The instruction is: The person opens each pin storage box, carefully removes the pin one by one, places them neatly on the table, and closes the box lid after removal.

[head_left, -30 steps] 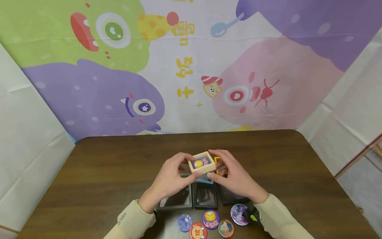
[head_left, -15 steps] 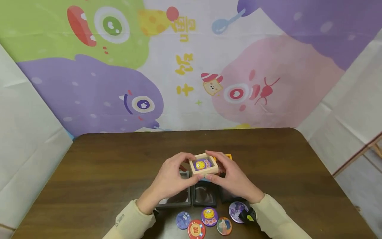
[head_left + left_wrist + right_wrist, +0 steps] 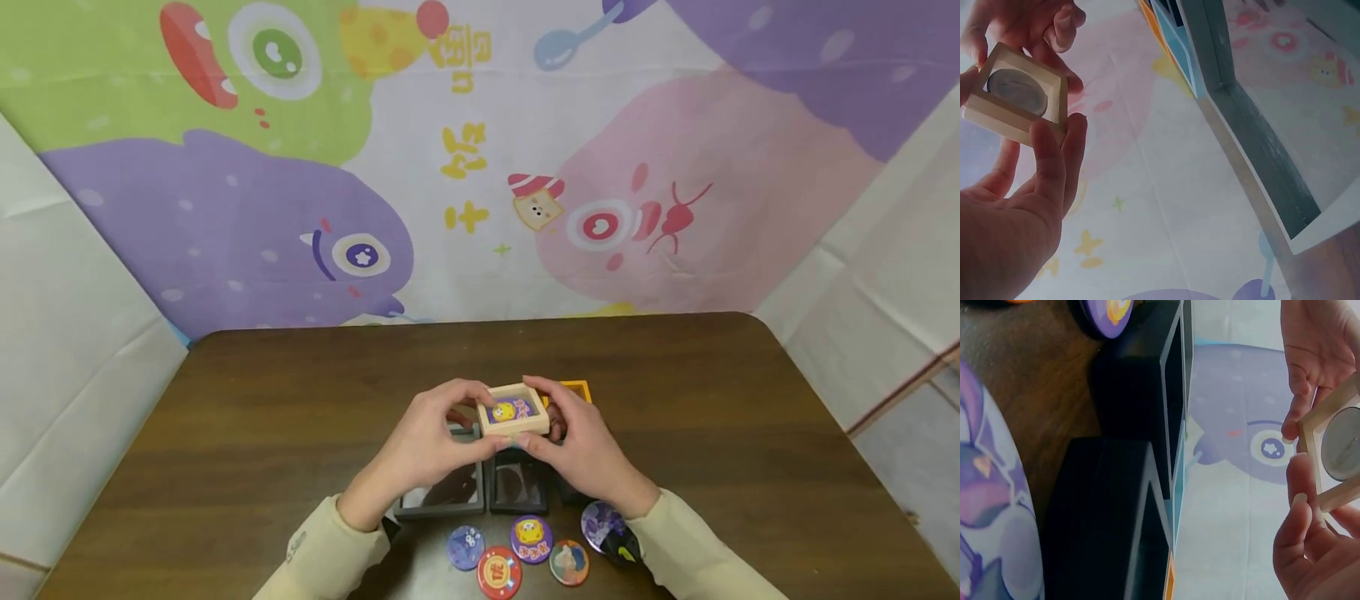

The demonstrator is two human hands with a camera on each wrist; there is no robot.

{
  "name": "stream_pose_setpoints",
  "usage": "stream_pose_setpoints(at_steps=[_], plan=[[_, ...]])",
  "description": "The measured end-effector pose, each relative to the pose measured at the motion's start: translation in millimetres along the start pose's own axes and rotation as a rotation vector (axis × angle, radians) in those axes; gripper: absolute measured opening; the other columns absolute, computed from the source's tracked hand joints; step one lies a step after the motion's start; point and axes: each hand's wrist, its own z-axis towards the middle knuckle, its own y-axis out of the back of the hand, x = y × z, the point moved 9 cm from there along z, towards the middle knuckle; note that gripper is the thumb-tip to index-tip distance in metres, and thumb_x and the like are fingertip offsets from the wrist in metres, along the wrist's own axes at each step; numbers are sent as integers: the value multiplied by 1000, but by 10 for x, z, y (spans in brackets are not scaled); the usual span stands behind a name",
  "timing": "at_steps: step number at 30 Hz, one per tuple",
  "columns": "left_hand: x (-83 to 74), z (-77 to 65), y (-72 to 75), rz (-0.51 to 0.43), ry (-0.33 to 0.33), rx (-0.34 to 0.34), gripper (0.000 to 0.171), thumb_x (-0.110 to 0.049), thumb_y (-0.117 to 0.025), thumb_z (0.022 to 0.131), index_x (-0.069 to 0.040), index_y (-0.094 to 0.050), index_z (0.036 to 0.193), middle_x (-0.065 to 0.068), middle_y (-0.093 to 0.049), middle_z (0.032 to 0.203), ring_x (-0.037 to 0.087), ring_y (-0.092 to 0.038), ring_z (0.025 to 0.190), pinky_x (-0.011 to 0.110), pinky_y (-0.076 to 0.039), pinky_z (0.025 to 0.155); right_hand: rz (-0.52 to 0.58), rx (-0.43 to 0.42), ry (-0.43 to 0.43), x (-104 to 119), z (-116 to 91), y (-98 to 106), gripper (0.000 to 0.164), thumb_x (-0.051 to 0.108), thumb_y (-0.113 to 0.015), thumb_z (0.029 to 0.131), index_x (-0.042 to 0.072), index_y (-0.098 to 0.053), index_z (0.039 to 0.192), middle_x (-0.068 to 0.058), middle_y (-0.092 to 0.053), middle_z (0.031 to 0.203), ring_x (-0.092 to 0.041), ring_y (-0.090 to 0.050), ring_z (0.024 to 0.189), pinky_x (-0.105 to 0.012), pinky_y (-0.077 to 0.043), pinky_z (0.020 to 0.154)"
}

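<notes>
A small pale wooden frame (image 3: pixel 517 430) is held up between both hands above the table. A purple round badge (image 3: pixel 504 412) with a yellow character sits inside it; the badge's grey metal back (image 3: pixel 1017 92) shows in the left wrist view. My left hand (image 3: pixel 429 435) grips the frame's left side, thumb at the near edge and index finger at the far left corner. On the other side, my right hand (image 3: pixel 583 440) grips it with thumb at the near edge and index finger at the far right corner. Both hands' remaining fingers are partly hidden.
Behind and below the hands stand a grey frame (image 3: pixel 442 512), a small black frame (image 3: pixel 519 506) and a yellow-orange frame (image 3: pixel 576 385). Nearer lie several round badges: blue (image 3: pixel 466 547), red (image 3: pixel 499 573), purple-yellow (image 3: pixel 531 539), orange-edged (image 3: pixel 569 562) and a larger purple one (image 3: pixel 597 518).
The wooden frame has turned slightly in the hands, and both hands keep their hold. More of the yellow-orange frame shows behind the right hand. The head view has shifted a little.
</notes>
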Motion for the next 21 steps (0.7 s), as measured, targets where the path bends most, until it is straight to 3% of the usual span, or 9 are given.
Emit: stream_pose_setpoints(at_steps=[3,7,10,16,21], plan=[[-156,2,48,-30,6,1,37,-30,-76,72,-13,-58,100,2,-60,110,15,-58,86,32,-51,70,11,-14,11,-18,-4,-5,63,40,-65,82,26,-37,137,6,-56,83,-13,-46,63,-28,-40,56],[-164,2,56,-44,10,0,35,-24,-78,71,-11,-59,98,4,-60,110,15,-57,89,34,-51,71,41,-21,20,3,0,-11,66,39,-66,81,25,-35,138,7,-58,105,-10,-51,66,-28,-41,57],[-26,3,17,-22,-12,4,37,-36,-76,71,-17,-59,98,-3,-59,111,9,-56,90,29,-50,71,54,-22,22,21,6,-11,66,37,-67,82,23,-34,138,4,-54,117,-9,-54,68,-28,-41,57],[-51,0,21,98,-60,12,39,-45,-72,73,-21,-57,100,-7,-57,112,5,-55,92,24,-49,73,124,30,5,16,19,-44,71,35,-68,81,23,-30,140,0,-51,123,-12,-55,72,-30,-42,57],[8,7,34,84,-15,0,35,-50,-69,75,-24,-59,95,-7,-59,112,3,-56,90,25,-49,73,165,56,-57,-48,27,-67,81,40,-71,76,31,-24,143,2,-47,129,-15,-55,75,-31,-43,58]])
